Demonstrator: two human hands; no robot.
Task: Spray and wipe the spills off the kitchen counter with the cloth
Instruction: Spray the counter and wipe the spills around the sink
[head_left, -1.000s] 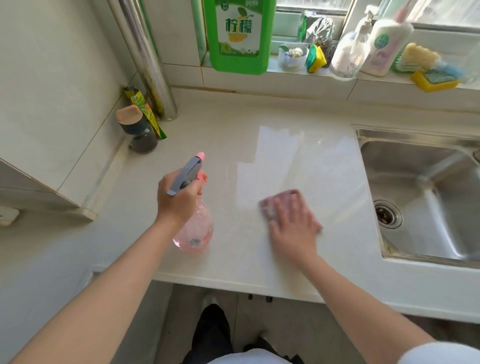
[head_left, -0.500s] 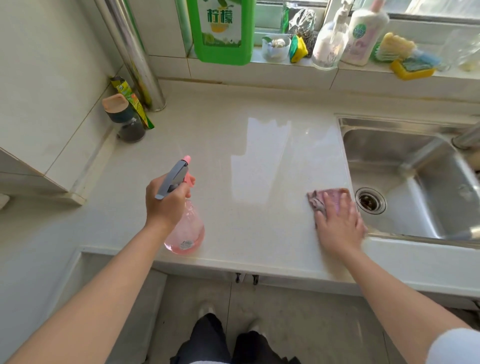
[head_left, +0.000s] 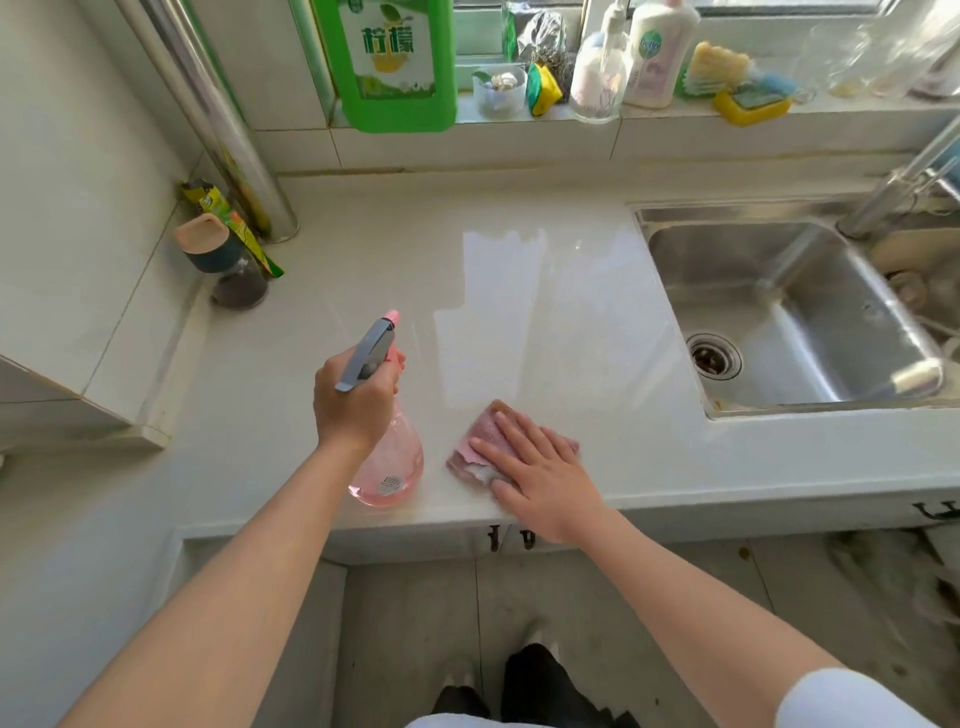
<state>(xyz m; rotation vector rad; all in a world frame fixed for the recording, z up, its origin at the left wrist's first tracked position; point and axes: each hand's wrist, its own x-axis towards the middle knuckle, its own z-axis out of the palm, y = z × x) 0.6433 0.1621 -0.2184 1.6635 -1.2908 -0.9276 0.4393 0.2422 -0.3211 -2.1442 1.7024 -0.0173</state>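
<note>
Hands first, nearest you at the front edge of the white stone surface (head_left: 519, 218). Your right hand (head_left: 540, 473) lies flat with fingers spread, palm down on the pink folded cloth (head_left: 480, 441), pressing it onto the surface near the front lip; the cloth shows from under your fingers on their left side and beyond the tips. Your left hand (head_left: 353, 397) is closed around the neck of the pink translucent spray bottle (head_left: 387, 467) with the grey trigger head, which stands upright, its base on the surface just left of the cloth, nozzle pointing away from you.

Beyond the cloth a glossy patch of the surface reflects the window light. To the right of it sits the stainless steel sink (head_left: 789, 312), its drain near the basin's left side. Far left, against the wall, stands a dark jar with a peach lid (head_left: 228, 265), beside a shiny metal pipe (head_left: 218, 119). On the sill at the back hangs a green dish-soap bottle (head_left: 395, 62).
</note>
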